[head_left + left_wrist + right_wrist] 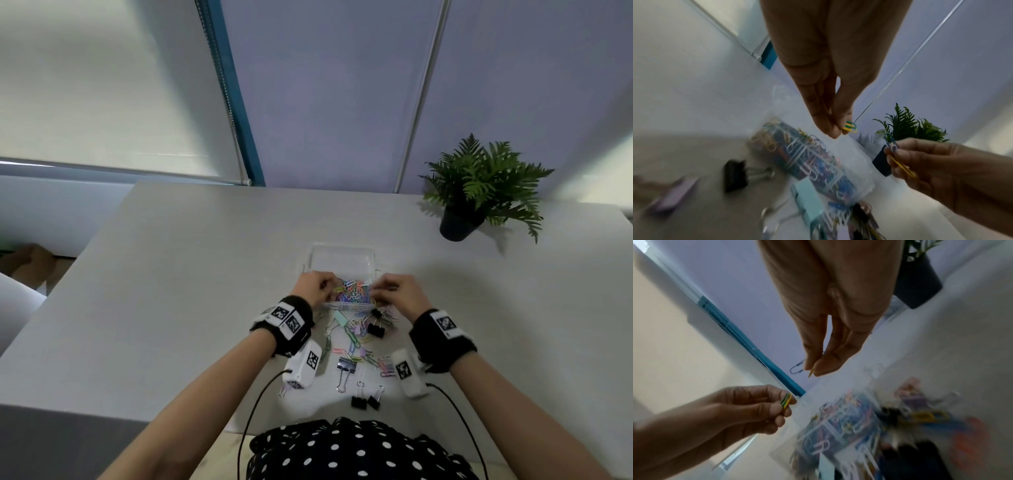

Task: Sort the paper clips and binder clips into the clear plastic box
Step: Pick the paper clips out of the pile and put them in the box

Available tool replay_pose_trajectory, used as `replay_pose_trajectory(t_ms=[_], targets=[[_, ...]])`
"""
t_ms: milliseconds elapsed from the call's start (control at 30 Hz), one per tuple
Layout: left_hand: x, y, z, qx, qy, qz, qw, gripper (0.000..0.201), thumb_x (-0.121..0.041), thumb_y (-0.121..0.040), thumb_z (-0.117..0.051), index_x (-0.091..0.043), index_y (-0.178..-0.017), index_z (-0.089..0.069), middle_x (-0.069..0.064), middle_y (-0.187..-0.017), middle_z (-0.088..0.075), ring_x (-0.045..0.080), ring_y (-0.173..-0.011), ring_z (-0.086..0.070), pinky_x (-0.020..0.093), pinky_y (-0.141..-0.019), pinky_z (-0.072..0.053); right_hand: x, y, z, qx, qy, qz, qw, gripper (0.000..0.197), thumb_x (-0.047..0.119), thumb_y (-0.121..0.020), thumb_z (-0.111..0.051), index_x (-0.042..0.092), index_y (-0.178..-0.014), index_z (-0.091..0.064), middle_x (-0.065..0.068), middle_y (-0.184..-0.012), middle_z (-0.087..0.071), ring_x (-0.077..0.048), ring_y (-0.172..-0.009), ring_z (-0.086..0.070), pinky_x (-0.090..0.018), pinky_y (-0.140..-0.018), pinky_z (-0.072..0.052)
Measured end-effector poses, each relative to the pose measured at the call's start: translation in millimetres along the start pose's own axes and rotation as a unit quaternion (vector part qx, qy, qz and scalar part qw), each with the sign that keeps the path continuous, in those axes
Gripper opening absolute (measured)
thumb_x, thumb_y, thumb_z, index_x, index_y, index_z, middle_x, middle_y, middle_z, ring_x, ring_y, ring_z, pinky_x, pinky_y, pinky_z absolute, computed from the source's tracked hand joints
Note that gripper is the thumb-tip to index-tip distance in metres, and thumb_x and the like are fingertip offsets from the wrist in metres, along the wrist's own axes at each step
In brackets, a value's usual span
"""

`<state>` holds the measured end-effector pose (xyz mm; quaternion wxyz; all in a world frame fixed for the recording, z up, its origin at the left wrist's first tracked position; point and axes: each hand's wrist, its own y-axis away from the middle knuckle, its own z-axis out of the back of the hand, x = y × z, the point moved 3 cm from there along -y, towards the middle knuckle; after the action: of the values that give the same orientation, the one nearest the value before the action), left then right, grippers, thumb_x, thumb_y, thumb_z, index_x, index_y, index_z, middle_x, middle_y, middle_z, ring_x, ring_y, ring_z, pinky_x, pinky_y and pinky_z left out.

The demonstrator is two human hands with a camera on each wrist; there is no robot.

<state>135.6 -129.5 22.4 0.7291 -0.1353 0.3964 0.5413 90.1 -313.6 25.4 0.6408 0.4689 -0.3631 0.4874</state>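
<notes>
Both grips are busy: left hand [830, 100] pinches green and yellow paper clips [850, 127], right hand [830, 337] pinches a yellow and a blue one, both over the clear plastic box [342, 263], already full of clips up front. Could easily drop one outside the rim. Binder clips [346, 366] still litter the counter [171, 291]; potted plant [479, 192] sits well clear.

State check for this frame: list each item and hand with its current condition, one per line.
clear plastic box: open, near compartment holding coloured paper clips, far part looks bare.
left hand: pinches green and yellow paper clips over the box.
right hand: pinches blue and yellow clips.
loose clips: on the table, unsorted.
black binder clips: closed, on the table.
potted plant: upright.
</notes>
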Motion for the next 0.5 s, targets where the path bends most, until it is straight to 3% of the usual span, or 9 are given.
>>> replay_pose_trajectory(t_ms=[67,200,367,500], targets=[[-8,-11,5,-0.005,-0.036,-0.011,0.999,0.023,-0.003,-0.091,-0.049,-0.003,-0.108,-0.064,0.017,-0.102,-0.07,0.023,-0.089,-0.065,0.023,-0.087,-0.046,7,-17,-2,-0.029,0.037,0.015,0.999,0.009,-0.006,-0.076,-0.066,-0.003,-0.084,-0.066,-0.008,-0.068,-0.064,-0.016,-0.058,-0.061,-0.015,-0.055,-0.054],[-15,-13,2,0.013,-0.129,-0.075,0.989,0.031,0.001,-0.089,-0.047,-0.007,-0.114,-0.062,0.014,-0.116,-0.065,0.026,-0.106,-0.06,0.032,-0.098,-0.044,13,-31,-12,-0.034,0.128,0.041,0.99,0.014,-0.005,-0.078,-0.06,-0.002,-0.088,-0.069,-0.02,-0.083,-0.07,-0.028,-0.075,-0.069,-0.033,-0.077,-0.057],[-5,15,-11,0.078,-0.166,-0.128,0.975,0.027,0.004,-0.086,-0.044,-0.005,-0.099,-0.066,0.013,-0.102,-0.068,0.026,-0.093,-0.063,0.033,-0.087,-0.05,7,-12,-11,-0.023,0.212,0.116,0.97,0.016,-0.007,-0.08,-0.059,-0.004,-0.092,-0.069,-0.019,-0.093,-0.069,-0.027,-0.085,-0.064,-0.032,-0.084,-0.051],[24,45,-16,0.134,-0.202,-0.124,0.962,0.023,0.001,-0.088,-0.045,-0.005,-0.098,-0.066,0.006,-0.098,-0.065,0.021,-0.088,-0.061,0.026,-0.084,-0.049,-20,20,-1,0.095,0.319,0.143,0.932,0.013,0.001,-0.08,-0.062,0.005,-0.092,-0.067,-0.011,-0.096,-0.066,-0.016,-0.083,-0.055,-0.025,-0.08,-0.044]])
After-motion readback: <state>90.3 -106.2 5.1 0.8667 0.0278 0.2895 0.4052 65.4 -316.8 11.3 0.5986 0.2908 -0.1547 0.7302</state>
